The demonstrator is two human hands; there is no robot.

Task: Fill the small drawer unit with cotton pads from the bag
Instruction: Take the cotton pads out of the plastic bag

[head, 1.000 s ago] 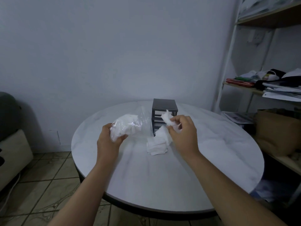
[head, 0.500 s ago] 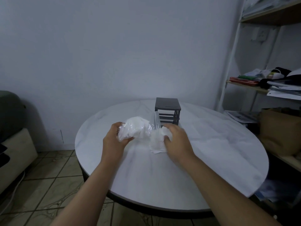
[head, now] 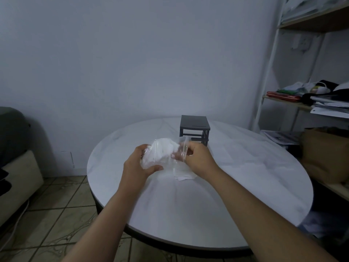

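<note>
Partly behind bag [head: 162, 152], drawer unit [head: 194, 123].

I see a round white table [head: 245, 195] before a plain wall [head: 132, 63]. On its right stands a white shelving frame [head: 268, 72] with stacked papers [head: 330, 108], a red folder [head: 283, 96] and a brown box [head: 324, 154] lower down. At the left, a cream cushion [head: 20, 173] and a white cable [head: 17, 222] sit on the tiled floor [head: 56, 214].
</note>
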